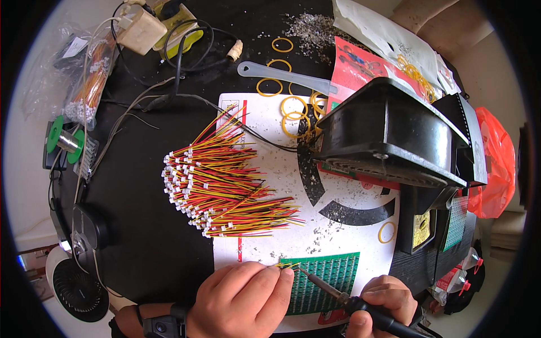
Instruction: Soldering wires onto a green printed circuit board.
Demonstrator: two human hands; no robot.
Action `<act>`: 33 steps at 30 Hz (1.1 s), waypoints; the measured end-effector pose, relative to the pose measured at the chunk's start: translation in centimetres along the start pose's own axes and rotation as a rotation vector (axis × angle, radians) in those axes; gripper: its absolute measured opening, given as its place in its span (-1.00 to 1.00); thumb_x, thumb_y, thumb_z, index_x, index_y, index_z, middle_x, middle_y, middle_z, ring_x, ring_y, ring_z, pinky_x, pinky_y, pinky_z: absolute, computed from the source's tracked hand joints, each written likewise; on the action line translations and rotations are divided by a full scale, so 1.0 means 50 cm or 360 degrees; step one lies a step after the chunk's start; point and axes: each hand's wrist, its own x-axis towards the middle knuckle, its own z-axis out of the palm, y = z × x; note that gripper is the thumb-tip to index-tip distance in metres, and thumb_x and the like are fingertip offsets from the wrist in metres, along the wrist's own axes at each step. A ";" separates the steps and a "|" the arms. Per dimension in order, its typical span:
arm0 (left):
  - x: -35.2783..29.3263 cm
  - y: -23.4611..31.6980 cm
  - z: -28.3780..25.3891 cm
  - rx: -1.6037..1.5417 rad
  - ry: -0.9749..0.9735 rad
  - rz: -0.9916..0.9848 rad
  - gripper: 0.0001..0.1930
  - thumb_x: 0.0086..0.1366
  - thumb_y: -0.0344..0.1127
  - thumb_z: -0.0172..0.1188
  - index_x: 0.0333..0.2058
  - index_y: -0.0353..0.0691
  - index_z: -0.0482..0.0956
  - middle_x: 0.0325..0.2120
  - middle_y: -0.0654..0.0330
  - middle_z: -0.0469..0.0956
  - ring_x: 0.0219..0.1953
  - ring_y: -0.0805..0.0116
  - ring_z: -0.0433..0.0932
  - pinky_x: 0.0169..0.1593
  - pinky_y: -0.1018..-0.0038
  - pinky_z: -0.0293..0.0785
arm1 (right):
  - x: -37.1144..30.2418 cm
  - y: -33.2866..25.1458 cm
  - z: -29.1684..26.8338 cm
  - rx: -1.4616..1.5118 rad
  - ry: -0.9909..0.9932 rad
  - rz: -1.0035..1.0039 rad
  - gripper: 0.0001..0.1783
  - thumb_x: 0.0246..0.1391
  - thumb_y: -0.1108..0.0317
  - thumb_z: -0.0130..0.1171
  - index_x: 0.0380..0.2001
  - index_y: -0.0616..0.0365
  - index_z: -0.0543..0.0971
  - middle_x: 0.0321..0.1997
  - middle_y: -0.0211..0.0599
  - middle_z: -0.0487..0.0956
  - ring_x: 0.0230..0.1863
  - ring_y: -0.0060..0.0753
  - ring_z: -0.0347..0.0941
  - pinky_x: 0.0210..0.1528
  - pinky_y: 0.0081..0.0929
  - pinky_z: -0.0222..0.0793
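My left hand point(242, 298) pinches a few thin wires point(289, 265) whose ends stick out past the fingertips. It rests over the left edge of a green circuit board panel point(332, 276). A soldering iron point(355, 307) is gripped by its black handle in my right hand point(389, 301). The iron's tip comes down beside the wire ends at the panel's upper left; whether it touches them I cannot tell. Beyond my left hand lies a big heap of red, yellow and black wires point(236, 169) with small white connectors on their left ends.
A black fan unit point(389, 135) stands at the right, near a yellow tip-cleaning sponge point(421, 228). Yellow rubber bands point(296, 124) and wire scraps litter the white sheet point(276, 248). A solder spool point(69, 141), bagged wires point(90, 84) and a small fan point(81, 290) sit left.
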 end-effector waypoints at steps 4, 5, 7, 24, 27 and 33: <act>0.003 0.001 0.010 -0.0002 -0.0009 -0.0025 -0.85 0.13 -0.50 0.21 -0.31 -0.40 0.65 -0.44 0.10 0.55 -0.36 0.17 0.58 -0.29 0.40 0.58 | -0.006 0.005 -0.003 -0.0026 0.0001 0.0015 -0.77 0.10 0.46 0.26 -0.31 0.38 0.44 -0.67 -0.26 0.38 -0.72 -0.49 0.26 -0.65 -0.53 0.15; 0.003 0.000 0.015 -0.0014 -0.0006 -0.0024 -0.85 0.13 -0.50 0.21 -0.31 -0.40 0.65 -0.44 0.10 0.55 -0.36 0.17 0.58 -0.29 0.40 0.58 | -0.007 0.006 -0.003 -0.0041 0.0009 0.0038 -0.77 0.10 0.46 0.26 -0.31 0.38 0.44 -0.68 -0.26 0.38 -0.72 -0.49 0.25 -0.65 -0.52 0.14; 0.004 0.002 0.013 -0.0005 -0.0009 -0.0020 -0.85 0.14 -0.50 0.21 -0.31 -0.40 0.65 -0.44 0.10 0.55 -0.37 0.18 0.58 -0.30 0.40 0.58 | -0.007 0.008 -0.006 -0.0029 0.0003 0.0018 -0.77 0.10 0.46 0.26 -0.31 0.38 0.44 -0.68 -0.27 0.38 -0.72 -0.49 0.25 -0.65 -0.52 0.14; 0.004 -0.005 0.009 -0.0020 -0.0003 0.0005 -0.86 0.14 -0.51 0.21 -0.32 -0.44 0.65 -0.46 0.09 0.54 -0.39 0.19 0.57 -0.31 0.42 0.57 | -0.002 0.004 0.002 -0.0051 0.0000 0.0041 -0.76 0.12 0.44 0.27 -0.33 0.39 0.44 -0.68 -0.24 0.39 -0.72 -0.47 0.28 -0.66 -0.54 0.16; 0.006 -0.001 0.005 0.0004 -0.0019 0.0010 -0.85 0.13 -0.50 0.21 -0.32 -0.44 0.65 -0.45 0.10 0.54 -0.38 0.19 0.57 -0.31 0.41 0.57 | -0.002 0.004 -0.003 -0.0038 -0.0026 0.0035 -0.76 0.11 0.43 0.28 -0.33 0.38 0.44 -0.68 -0.25 0.39 -0.72 -0.49 0.28 -0.66 -0.54 0.16; 0.006 0.000 0.011 -0.0006 -0.0022 0.0015 -0.83 0.09 -0.49 0.21 -0.32 -0.43 0.65 -0.44 0.10 0.54 -0.36 0.18 0.57 -0.30 0.41 0.57 | -0.011 0.007 -0.002 0.0061 0.0159 0.0014 -0.74 0.14 0.41 0.25 -0.28 0.37 0.42 -0.68 -0.30 0.36 -0.72 -0.52 0.23 -0.65 -0.53 0.13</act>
